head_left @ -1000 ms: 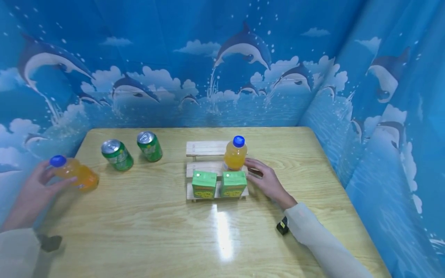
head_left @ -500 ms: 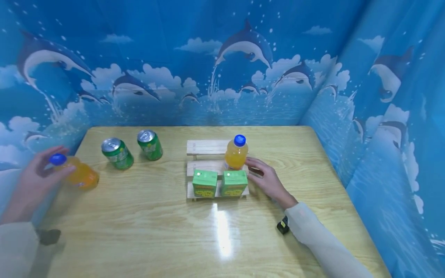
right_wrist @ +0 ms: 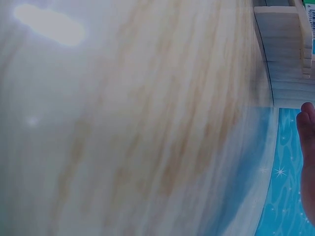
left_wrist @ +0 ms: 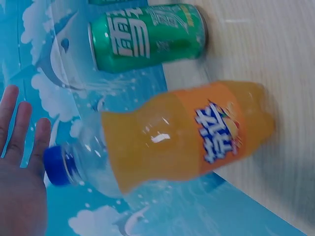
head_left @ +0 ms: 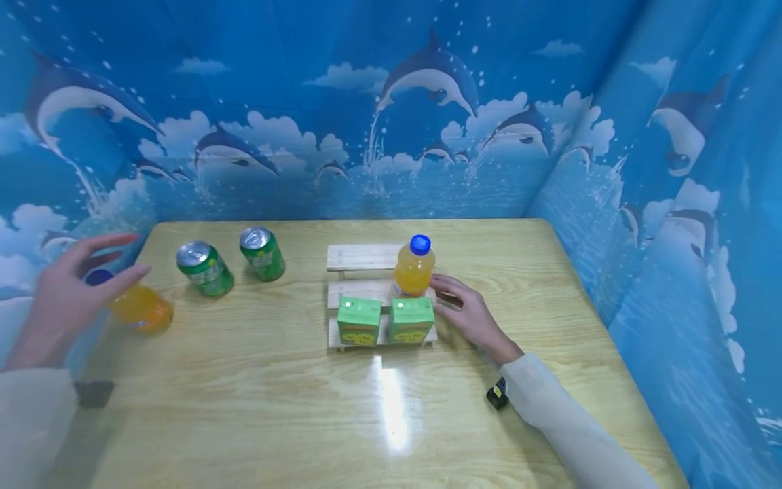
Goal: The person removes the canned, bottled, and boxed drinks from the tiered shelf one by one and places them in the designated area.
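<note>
The orange soda bottle [head_left: 142, 309] stands on the worktop [head_left: 275, 407], near its left edge, and we see the left hand [head_left: 73, 292] beside its cap, fingers extended, thumb well apart from them, gripping nothing. We judge that spread suits a tall bottle, leaving room for its neck, though we cannot tell whether the palm touches the cap.

Our right hand [head_left: 470, 312] lies relaxed at the right end of the stepped wooden rack [head_left: 351, 293], grasping nothing that we can make out; perhaps it steadies the frame. There, the second bottle [head_left: 414, 272] stands behind two green cartons [head_left: 358, 322], probably so the shorter boxes leave it visible. Two green cans [head_left: 204, 269] stand between the orange soda bottle and rack.
</note>
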Tool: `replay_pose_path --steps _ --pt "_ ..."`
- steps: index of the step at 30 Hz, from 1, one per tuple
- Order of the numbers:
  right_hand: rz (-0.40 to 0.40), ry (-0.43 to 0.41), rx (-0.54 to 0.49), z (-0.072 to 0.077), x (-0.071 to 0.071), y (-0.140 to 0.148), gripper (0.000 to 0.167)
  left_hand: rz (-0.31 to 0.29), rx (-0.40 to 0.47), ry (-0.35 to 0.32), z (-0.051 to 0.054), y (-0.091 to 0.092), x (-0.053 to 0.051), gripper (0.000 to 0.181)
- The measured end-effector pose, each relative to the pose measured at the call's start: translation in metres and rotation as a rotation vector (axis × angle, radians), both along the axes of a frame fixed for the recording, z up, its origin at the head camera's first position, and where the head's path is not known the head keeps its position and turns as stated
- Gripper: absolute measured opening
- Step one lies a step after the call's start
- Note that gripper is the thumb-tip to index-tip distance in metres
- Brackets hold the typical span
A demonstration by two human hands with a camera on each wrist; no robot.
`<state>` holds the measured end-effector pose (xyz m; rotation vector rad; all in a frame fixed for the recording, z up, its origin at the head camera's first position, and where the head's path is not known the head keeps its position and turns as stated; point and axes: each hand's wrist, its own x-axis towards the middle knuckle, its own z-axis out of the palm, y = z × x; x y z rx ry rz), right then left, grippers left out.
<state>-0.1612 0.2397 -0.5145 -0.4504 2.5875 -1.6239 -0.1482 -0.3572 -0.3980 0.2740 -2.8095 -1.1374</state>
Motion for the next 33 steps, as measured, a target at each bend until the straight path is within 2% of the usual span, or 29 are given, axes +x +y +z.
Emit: replay_pose_path --steps 5,11,14,19,24,33 --pt "-0.004 -0.013 0.002 0.001 0.000 -0.001 0.050 -0.068 0.000 0.014 0.007 0.013 -0.006 0.072" --pt "0.002 -0.005 0.002 0.001 0.000 -0.001 0.050 -0.167 0.049 -0.046 0.013 0.028 -0.017 0.070" --pt "0.003 -0.002 0.004 0.001 0.000 -0.001 0.050 -0.222 0.037 -0.062 0.012 0.037 -0.024 0.070" --pt "0.000 0.003 0.016 0.002 0.002 -0.001 0.050 -0.318 0.022 -0.048 0.010 0.058 -0.035 0.072" --pt "-0.011 0.002 0.036 0.000 0.002 0.000 0.051 -0.375 0.069 -0.072 0.007 0.086 -0.043 0.073" --pt "-0.011 0.002 0.037 0.001 0.002 -0.001 0.051 -0.518 0.110 0.044 -0.001 0.130 -0.053 0.065"
